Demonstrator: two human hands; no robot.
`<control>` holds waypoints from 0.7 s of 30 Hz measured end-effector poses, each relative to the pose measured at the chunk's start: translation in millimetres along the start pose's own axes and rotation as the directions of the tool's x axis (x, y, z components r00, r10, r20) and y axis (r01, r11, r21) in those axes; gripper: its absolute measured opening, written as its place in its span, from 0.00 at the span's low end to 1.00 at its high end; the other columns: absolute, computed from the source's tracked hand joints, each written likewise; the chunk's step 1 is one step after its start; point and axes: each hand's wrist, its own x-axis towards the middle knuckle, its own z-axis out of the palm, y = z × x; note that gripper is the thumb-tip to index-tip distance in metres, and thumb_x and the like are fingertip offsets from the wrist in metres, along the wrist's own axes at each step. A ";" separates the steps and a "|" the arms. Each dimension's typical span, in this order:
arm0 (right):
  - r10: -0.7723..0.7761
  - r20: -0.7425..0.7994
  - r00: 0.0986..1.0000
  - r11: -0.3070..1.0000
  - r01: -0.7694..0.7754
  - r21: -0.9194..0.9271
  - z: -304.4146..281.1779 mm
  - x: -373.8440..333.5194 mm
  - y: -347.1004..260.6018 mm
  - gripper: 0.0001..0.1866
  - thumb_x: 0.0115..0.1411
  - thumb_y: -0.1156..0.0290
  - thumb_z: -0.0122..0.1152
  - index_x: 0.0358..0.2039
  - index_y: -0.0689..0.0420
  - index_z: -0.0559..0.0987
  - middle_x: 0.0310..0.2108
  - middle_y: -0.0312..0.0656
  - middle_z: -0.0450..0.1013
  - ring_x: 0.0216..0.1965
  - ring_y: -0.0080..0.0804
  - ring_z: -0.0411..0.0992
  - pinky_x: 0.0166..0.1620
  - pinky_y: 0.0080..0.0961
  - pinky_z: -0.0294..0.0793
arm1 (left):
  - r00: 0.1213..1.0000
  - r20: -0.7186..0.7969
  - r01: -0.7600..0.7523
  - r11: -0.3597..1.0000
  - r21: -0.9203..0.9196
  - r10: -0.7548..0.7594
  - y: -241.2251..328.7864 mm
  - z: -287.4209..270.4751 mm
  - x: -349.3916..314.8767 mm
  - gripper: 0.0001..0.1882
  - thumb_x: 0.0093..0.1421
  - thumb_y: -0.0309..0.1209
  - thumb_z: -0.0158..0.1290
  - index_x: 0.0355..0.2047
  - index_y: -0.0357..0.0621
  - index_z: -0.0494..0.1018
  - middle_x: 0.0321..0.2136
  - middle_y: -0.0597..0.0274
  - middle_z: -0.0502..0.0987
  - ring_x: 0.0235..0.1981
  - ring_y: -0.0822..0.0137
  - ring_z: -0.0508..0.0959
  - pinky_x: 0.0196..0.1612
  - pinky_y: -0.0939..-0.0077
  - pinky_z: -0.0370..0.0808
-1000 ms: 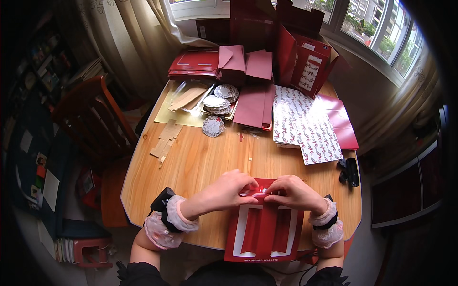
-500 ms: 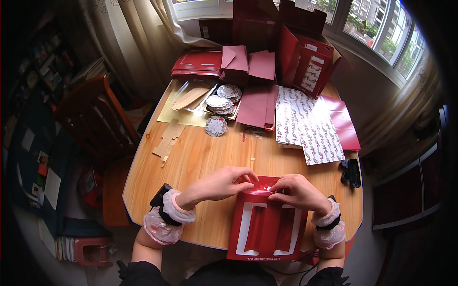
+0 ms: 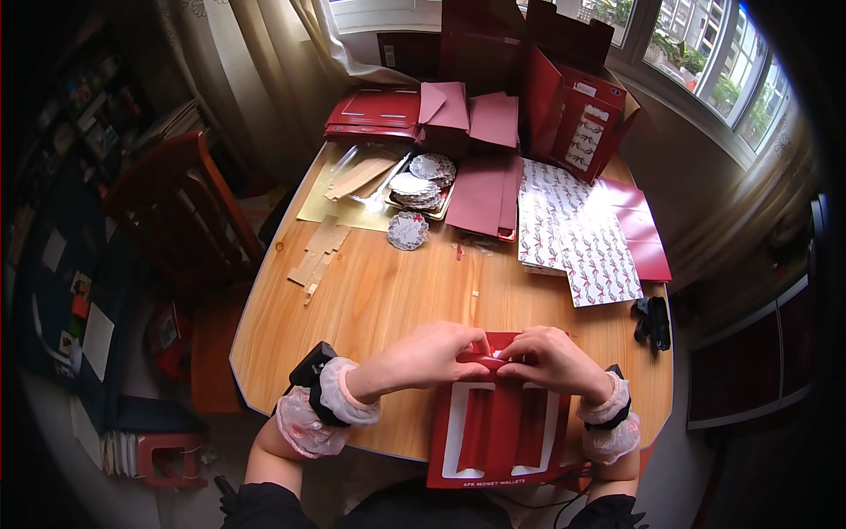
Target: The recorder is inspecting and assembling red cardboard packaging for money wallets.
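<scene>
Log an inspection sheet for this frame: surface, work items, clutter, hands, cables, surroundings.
Surface: pale wooden table, crowded along its far side.
Work items: red windowed packaging card, overlapping the near table edge in view.
Clutter: stacked round floral cards, patterned paper sheets, tan strips, a black object too unclear to identify.
Hands: left hand and right hand pinch the packaging card's upper part.
Cables: thin dark cable below the near edge.
Surroundings: wooden chair, curtain, window, pink stool.
</scene>
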 end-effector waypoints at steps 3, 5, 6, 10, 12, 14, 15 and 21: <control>0.003 -0.008 1.000 1.000 -0.002 0.019 -0.2 -0.2 -1.5 0.13 0.58 0.63 0.68 0.35 0.60 0.84 0.31 0.47 0.79 0.35 0.45 0.77 0.41 0.37 0.75 | 0.997 0.060 0.038 0.997 0.060 -0.041 3.9 0.1 -1.9 0.19 0.62 0.40 0.60 0.46 0.38 0.75 0.39 0.48 0.80 0.42 0.50 0.79 0.45 0.61 0.75; -0.007 -0.013 1.000 1.000 0.007 0.010 0.1 -0.4 -2.2 0.12 0.58 0.63 0.68 0.35 0.60 0.84 0.31 0.47 0.79 0.35 0.45 0.77 0.41 0.37 0.75 | 0.997 0.075 0.026 0.995 0.093 -0.033 1.6 4.1 -2.9 0.20 0.62 0.41 0.59 0.47 0.38 0.75 0.40 0.48 0.79 0.44 0.50 0.79 0.46 0.61 0.75; -0.007 -0.013 1.000 1.000 0.007 0.011 0.1 -0.1 -2.5 0.12 0.58 0.63 0.68 0.35 0.60 0.84 0.31 0.47 0.79 0.35 0.45 0.77 0.41 0.37 0.75 | 0.997 0.074 0.013 0.995 0.103 -0.021 -2.4 7.4 -3.3 0.20 0.63 0.41 0.59 0.47 0.38 0.75 0.41 0.49 0.78 0.45 0.50 0.78 0.47 0.61 0.74; -0.017 -0.005 1.000 1.000 0.017 0.005 0.4 0.4 -1.8 0.12 0.58 0.63 0.68 0.35 0.60 0.84 0.31 0.47 0.80 0.35 0.45 0.77 0.41 0.36 0.75 | 0.998 0.062 -0.011 0.992 0.126 0.003 0.5 8.7 -5.7 0.20 0.63 0.42 0.58 0.48 0.39 0.76 0.40 0.50 0.77 0.46 0.50 0.77 0.50 0.61 0.73; -0.012 -0.004 1.000 1.000 0.012 0.007 0.8 -0.1 -1.1 0.12 0.58 0.63 0.68 0.35 0.60 0.84 0.31 0.47 0.80 0.35 0.45 0.77 0.41 0.36 0.75 | 0.998 0.056 -0.021 0.991 0.135 0.014 1.6 9.2 -7.0 0.20 0.63 0.43 0.58 0.47 0.40 0.76 0.40 0.51 0.77 0.46 0.50 0.77 0.49 0.61 0.73; -0.018 -0.001 1.000 1.000 0.018 0.013 2.3 0.0 0.6 0.12 0.58 0.63 0.69 0.34 0.59 0.84 0.30 0.47 0.79 0.34 0.45 0.77 0.40 0.36 0.75 | 0.999 0.048 -0.030 0.989 0.145 0.023 1.4 9.6 -7.6 0.20 0.63 0.44 0.58 0.47 0.40 0.76 0.39 0.51 0.77 0.45 0.50 0.77 0.48 0.60 0.72; -0.018 -0.001 1.000 1.000 0.018 0.013 2.9 0.1 0.5 0.12 0.58 0.63 0.69 0.34 0.59 0.84 0.30 0.47 0.79 0.34 0.45 0.77 0.40 0.36 0.75 | 0.998 0.053 -0.045 0.980 0.192 0.036 0.7 9.8 -7.6 0.20 0.63 0.44 0.58 0.46 0.41 0.77 0.38 0.52 0.77 0.44 0.51 0.76 0.48 0.60 0.71; -0.024 0.002 1.000 1.000 0.024 -0.016 5.6 -0.6 2.7 0.12 0.57 0.62 0.69 0.33 0.59 0.84 0.28 0.47 0.79 0.33 0.46 0.77 0.39 0.37 0.75 | 0.997 0.036 -0.080 0.948 0.308 0.072 2.5 11.7 -9.4 0.18 0.63 0.45 0.58 0.43 0.43 0.77 0.37 0.57 0.76 0.43 0.56 0.72 0.45 0.62 0.68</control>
